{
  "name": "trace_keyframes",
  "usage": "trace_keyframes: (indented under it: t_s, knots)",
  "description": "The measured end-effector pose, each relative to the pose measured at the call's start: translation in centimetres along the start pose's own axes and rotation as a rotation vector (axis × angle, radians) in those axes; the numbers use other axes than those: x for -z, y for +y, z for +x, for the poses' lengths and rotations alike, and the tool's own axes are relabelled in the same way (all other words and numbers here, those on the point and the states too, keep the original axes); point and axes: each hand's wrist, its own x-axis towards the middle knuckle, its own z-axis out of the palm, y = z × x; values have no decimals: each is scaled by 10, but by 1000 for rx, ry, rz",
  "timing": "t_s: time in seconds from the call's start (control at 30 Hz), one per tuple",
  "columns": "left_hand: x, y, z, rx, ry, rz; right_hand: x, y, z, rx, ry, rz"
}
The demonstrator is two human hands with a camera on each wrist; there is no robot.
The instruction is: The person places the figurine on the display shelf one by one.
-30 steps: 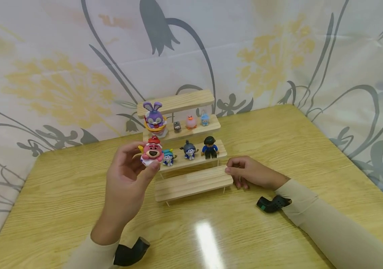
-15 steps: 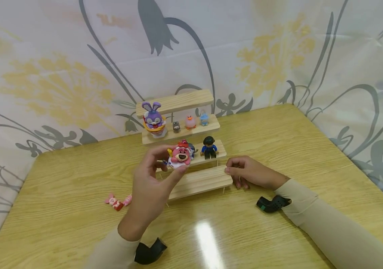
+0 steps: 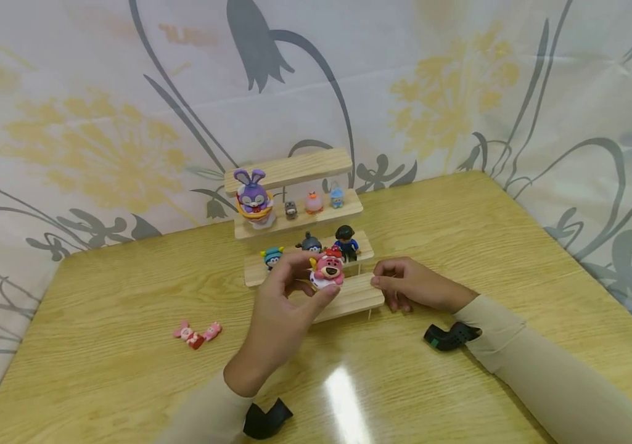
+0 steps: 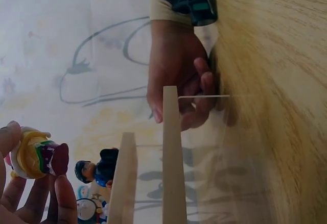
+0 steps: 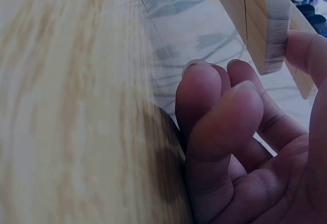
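Note:
My left hand point(image 3: 282, 311) pinches a pink bear figurine point(image 3: 329, 269) with a red hat and white base between thumb and fingers. It is held up in front of the lowest step of a wooden tiered display stand point(image 3: 357, 297). The left wrist view shows the figurine point(image 4: 40, 155) from behind, yellow and purple. My right hand point(image 3: 415, 285) holds the right end of the lowest step, thumb against the board's end point(image 5: 276, 45) and the other fingers curled below it. Behind the bear, a dark-haired figure point(image 3: 346, 242), a grey-hooded figure point(image 3: 310, 242) and a teal-hatted figure point(image 3: 272, 257) share a step.
Higher up stand a purple rabbit figurine point(image 3: 253, 197), a small grey figure point(image 3: 290, 210), a pink bird point(image 3: 314, 202) and a blue-hatted figure point(image 3: 336, 197). Two small pink figurines point(image 3: 189, 335) lie on the wooden table point(image 3: 116, 296) at left. Patterned cloth point(image 3: 316, 111) hangs behind.
My left hand has carried the bear figurine rightward and slightly down, from the stand's left side to in front of the lowest step. The pink figurines at left came into sight. My right hand stays put.

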Motion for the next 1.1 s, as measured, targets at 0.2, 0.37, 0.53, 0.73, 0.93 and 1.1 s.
trace_keyframes:
  t_s: [0.2, 0.37, 0.53, 0.73, 0.93, 1.1]
  knots:
    - [-7, -7, 0, 25, -57, -50, 0, -3, 1, -7, 0, -22]
    - [-10, -14, 1, 52, -86, -46, 1, -2, 2, -4, -6, -21]
    - [-17, -19, 5, 119, -113, -41, 1, 0, 1, -3, -10, -22]
    - [-23, -22, 9, 135, -133, 0, 2, 0, 1, 2, -6, -27]
    - [-26, -26, 10, 150, -135, 30, 1, 1, 1, -3, -9, -23]
    - [-27, -26, 11, 158, -132, 27, 1, 1, 2, -3, -2, -31]
